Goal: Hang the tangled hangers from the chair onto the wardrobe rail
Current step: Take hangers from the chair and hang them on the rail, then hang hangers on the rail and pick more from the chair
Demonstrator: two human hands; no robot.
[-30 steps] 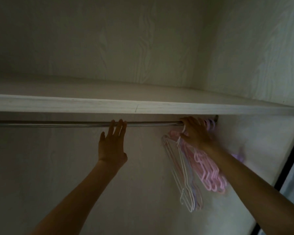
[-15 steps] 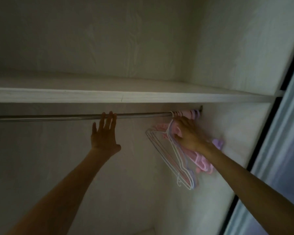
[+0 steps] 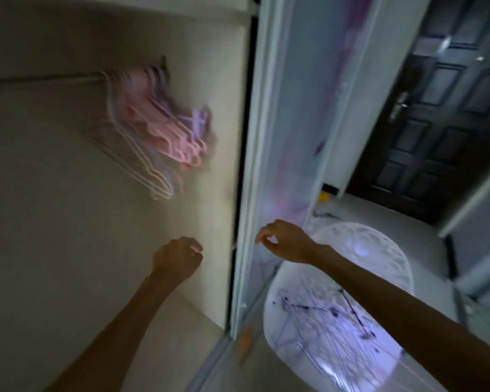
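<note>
So the whole thing hinges on where the next batch is. The pile [image 3: 323, 326] of dark hangers left on the white chair [image 3: 385, 250] sits at about 5 o'clock from the right hand [image 3: 283, 240], low and off to the right, outside the wardrobe. That hand is clearly the nearer one; its forearm already crosses right over the seat. The left hand [image 3: 178, 257] is at 9 o'clock from the right one, in front of the wardrobe's inner wall, well apart from the chair.

Both hands hold nothing. Left is curled into a loose fist, right has its fingers loosely bent and drooping.

The pile is a mess, thin dark wires crossing every which way. I can't pick out one long axis or where a hook is, too blurry.

The pink and white bunch [image 3: 159, 128] is already on the rail [image 3: 40, 80], up at 11 o'clock from the left hand, tucked into the far right end by the side wall.

My guess: the right hand drops down-right to the seat for the next grab.
</note>
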